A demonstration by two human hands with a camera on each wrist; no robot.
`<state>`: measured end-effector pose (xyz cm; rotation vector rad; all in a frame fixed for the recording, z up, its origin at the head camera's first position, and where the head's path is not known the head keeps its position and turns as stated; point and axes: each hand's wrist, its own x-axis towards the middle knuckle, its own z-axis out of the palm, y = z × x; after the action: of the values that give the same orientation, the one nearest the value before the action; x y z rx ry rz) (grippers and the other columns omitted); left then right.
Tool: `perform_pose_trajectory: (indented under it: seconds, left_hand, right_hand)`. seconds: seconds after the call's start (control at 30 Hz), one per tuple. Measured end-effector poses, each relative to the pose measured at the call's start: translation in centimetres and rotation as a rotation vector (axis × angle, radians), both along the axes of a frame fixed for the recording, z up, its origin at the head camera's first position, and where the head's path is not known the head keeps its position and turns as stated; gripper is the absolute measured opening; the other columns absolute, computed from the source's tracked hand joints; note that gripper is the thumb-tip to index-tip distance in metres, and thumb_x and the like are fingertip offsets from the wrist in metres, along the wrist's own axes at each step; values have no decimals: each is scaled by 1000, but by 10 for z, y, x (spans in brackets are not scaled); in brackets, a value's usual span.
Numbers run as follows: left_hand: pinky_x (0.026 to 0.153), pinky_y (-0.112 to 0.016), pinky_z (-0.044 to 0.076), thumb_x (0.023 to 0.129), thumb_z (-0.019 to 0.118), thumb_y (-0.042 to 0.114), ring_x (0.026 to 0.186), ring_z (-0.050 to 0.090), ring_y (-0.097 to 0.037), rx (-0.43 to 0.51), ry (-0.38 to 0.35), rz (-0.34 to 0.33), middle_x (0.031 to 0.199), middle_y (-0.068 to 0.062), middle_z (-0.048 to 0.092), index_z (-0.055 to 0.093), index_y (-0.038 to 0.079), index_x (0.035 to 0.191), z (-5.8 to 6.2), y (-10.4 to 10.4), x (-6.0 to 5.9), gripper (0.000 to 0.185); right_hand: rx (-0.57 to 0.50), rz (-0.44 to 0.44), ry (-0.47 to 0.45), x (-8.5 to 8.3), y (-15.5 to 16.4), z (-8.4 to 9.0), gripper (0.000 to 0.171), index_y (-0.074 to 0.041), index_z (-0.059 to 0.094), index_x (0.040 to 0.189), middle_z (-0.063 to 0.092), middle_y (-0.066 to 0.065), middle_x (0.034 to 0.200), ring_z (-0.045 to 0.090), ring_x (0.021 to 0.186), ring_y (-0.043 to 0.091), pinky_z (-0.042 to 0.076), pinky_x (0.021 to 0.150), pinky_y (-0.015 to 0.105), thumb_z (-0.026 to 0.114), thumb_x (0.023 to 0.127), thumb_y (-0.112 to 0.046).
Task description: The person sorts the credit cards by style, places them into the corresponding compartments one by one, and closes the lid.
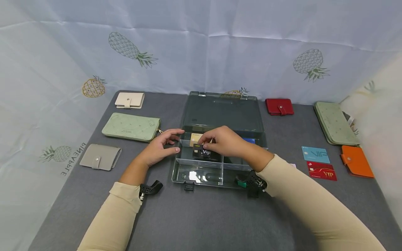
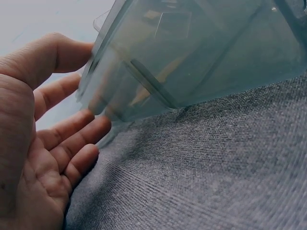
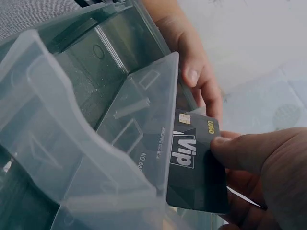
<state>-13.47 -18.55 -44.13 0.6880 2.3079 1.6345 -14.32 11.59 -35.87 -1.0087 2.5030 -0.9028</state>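
Between its thumb and fingers my right hand [image 1: 224, 141] pinches a black VIP card [image 3: 194, 158]. The card is tilted, with its lower part behind a clear divider [image 3: 129, 124] in a middle-left compartment of the plastic organizer box [image 1: 198, 161]. My left hand [image 1: 157, 150] is at the box's left side, fingers loosely spread. In the left wrist view its thumb and fingertips touch or nearly touch the clear wall [image 2: 139, 81]. A gold card [image 1: 195, 138] stands in the back-left compartment, partly hidden by the right hand. A blue card [image 1: 249, 140] shows at the back right.
The box lid [image 1: 223, 111] lies open behind. Left are a cream wallet [image 1: 130, 100], green wallet [image 1: 132, 126] and grey wallet [image 1: 100, 157]. Right are red [image 1: 279, 106], green [image 1: 336, 123] and orange [image 1: 356, 160] wallets, a light-blue card [image 1: 315, 154] and red card [image 1: 321, 170].
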Motion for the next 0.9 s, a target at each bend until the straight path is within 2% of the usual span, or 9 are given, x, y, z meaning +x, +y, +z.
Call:
perform_pose_trajectory:
  seconds: [0.13,0.3,0.47,0.7,0.8,0.9]
  left_hand:
    - [108,-54,41,96,73,5,131,55,-35,0,6,2,153,-17,54,53,8,155,-1,-1,0,63]
    - [107,-52,42,96,73,5,131,54,-34,5,7,1,153,-16,53,53,8,155,-2,-2,0,63]
    - [108,-51,42,96,74,5,131,55,-33,9,4,3,154,-15,53,53,9,155,-2,0,0,63]
    - [107,-52,42,96,74,4,131,55,-33,7,4,6,154,-14,53,54,9,155,-1,1,-1,63]
    - [108,-52,42,96,74,4,132,55,-34,4,5,6,154,-14,53,53,8,155,-1,0,-1,62]
    - [108,-52,42,96,74,4,132,55,-34,-1,7,4,154,-15,53,53,8,155,-2,0,0,62]
  right_hand:
    - [56,17,62,4,-8,-3,17,-16,82,117,79,-7,100,66,73,4,54,69,32,74,102,-12]
    - [120,81,159,11,-14,-7,17,-18,83,116,80,-7,106,69,79,3,55,69,30,74,102,-15]
    - [147,82,193,14,-12,-11,19,-20,83,118,80,-7,106,71,85,6,56,71,31,79,99,-16]
    - [65,88,186,17,0,-12,29,-14,80,126,78,-1,121,74,106,16,59,87,39,81,97,-16]
    - [-9,54,197,21,12,-12,31,-12,80,126,78,1,124,72,116,20,56,98,46,83,95,-14]
    - [-76,-7,214,28,32,-13,31,-12,80,124,77,1,124,68,119,23,55,98,49,85,93,-13]
